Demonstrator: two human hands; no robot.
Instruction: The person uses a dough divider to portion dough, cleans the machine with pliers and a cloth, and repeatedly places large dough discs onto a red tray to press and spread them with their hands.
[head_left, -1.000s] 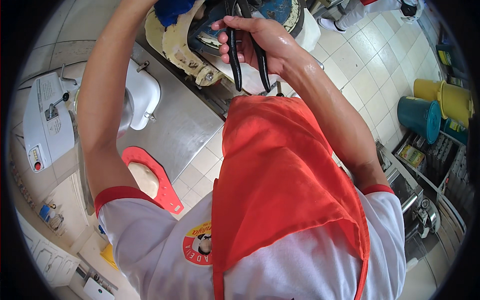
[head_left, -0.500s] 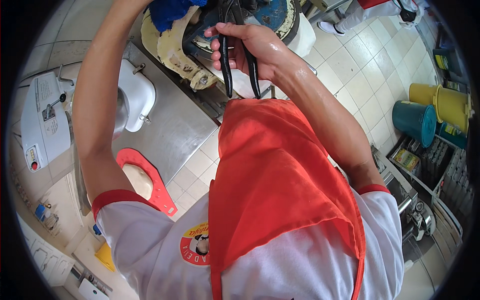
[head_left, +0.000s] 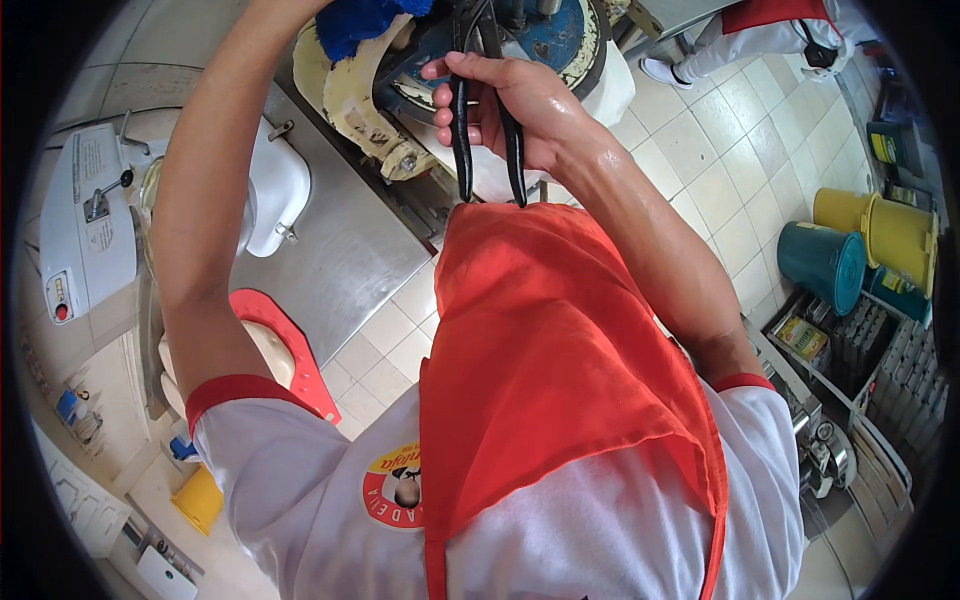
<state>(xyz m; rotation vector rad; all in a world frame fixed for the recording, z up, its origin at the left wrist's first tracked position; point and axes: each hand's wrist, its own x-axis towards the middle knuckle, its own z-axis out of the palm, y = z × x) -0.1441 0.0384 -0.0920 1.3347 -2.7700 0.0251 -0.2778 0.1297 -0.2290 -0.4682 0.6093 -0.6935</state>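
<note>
My right hand grips a black-handled pliers-like tool, its handles pointing down toward my red apron. The tool's upper end is cut off at the top edge, over a worn machine with a round blue plate and a chipped cream-painted arm. My left forearm rises past a crumpled blue cloth, with the hand itself beyond the top edge.
A steel table and white machine lie left, above a red board bearing a pale round. At right are a co-worker, yellow and teal buckets, and trays on a rack.
My right hand and the tool sit slightly lower and further left in the picture than a second ago. More of the co-worker's red garment shows at the top right.
</note>
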